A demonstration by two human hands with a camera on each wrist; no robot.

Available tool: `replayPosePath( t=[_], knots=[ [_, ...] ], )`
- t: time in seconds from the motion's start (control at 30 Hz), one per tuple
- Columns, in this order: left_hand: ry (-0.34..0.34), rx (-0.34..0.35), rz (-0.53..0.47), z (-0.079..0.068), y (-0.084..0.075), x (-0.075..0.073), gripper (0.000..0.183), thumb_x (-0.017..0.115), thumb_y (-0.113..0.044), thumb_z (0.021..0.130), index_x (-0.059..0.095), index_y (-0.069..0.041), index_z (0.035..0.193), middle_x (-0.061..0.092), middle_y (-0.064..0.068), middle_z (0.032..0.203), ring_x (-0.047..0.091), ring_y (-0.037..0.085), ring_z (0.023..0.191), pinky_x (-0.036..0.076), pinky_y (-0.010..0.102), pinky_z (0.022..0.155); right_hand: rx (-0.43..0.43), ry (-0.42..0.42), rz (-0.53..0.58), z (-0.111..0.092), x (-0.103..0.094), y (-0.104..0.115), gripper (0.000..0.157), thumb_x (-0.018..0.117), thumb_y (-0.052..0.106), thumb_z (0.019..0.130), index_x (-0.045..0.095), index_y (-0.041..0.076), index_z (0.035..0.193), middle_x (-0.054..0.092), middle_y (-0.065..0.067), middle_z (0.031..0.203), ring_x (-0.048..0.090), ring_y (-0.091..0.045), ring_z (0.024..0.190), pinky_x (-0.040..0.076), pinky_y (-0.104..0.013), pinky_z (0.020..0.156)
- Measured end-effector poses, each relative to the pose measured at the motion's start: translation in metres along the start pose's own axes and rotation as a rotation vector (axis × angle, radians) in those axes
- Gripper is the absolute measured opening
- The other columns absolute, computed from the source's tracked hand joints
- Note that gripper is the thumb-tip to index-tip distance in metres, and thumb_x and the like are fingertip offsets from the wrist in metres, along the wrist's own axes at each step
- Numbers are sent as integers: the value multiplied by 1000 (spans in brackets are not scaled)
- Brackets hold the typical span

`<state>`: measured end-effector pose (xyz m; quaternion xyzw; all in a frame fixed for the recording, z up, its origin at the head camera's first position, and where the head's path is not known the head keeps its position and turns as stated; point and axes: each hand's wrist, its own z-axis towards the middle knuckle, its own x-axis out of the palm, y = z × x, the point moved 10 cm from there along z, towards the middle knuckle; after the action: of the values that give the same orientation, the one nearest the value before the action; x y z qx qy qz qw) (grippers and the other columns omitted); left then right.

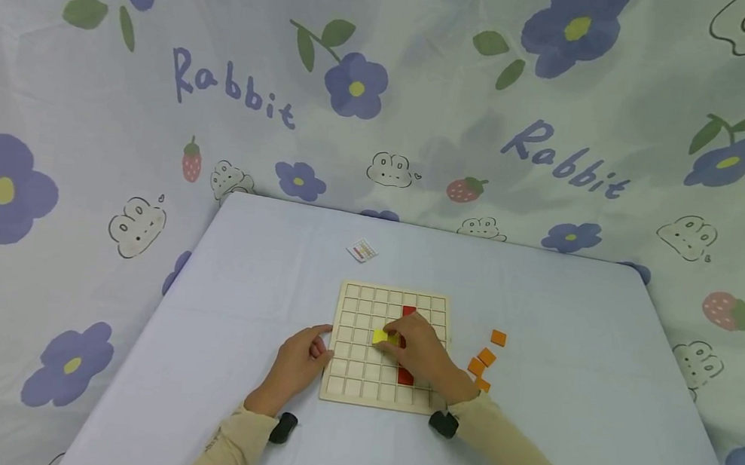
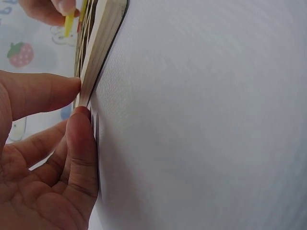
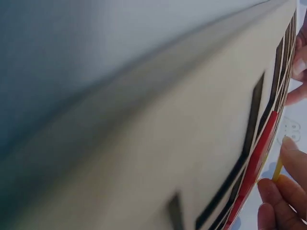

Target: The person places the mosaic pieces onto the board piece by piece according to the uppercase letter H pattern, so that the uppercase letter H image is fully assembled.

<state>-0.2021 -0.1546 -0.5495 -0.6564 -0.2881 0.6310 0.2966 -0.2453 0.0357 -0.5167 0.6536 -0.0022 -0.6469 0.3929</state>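
Yellow tile [image 3: 277,168]: thin, prob. light/stiff; take by opp. edges.
R fingers [image 3: 293,155] pinch it; L fingers [image 2: 48,91] apart, touching board [image 1: 357,353].

We read "Rabbit" twice, purple lettering [image 1: 231,91], both on the flowered backdrop cloth [image 1: 424,128], head view.

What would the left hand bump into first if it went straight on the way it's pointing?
The left hand would meet the wooden grid board first: it's right at the board's nearest side edge and looks to be touching it already.
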Motion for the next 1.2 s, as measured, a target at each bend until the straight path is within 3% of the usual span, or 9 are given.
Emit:
replayPosePath(
  t=[0.3, 0.67, 1.2],
  knots=[
    [-9, 5, 7, 0, 2, 0, 43, 74, -6, 89, 63, -2, 131, 61, 1, 84, 49, 6, 72, 43, 19, 64, -24, -38, -29, 5, -14, 14, 24, 82, 24, 84, 77, 10, 102, 75, 1, 94, 59, -16, 88, 52, -28, 78],
    [-3, -2, 11, -2, 3, 2, 44, 74, -6, 88, 64, -2, 131, 61, 0, 84, 49, 6, 72, 42, 19, 65, -77, -34, -93, 4, 2, 13, 27, 82, 30, 84, 76, 11, 102, 73, 1, 98, 61, -15, 92, 53, -36, 91],
    [-10, 15, 3, -2, -1, -1, 44, 74, -6, 88, 64, -1, 130, 61, 1, 83, 49, 6, 72, 42, 19, 64, -39, -16, -100, 2, 8, 5, 31, 81, 34, 84, 76, 10, 104, 66, 1, 97, 54, -12, 89, 51, -30, 82]
  ],
)
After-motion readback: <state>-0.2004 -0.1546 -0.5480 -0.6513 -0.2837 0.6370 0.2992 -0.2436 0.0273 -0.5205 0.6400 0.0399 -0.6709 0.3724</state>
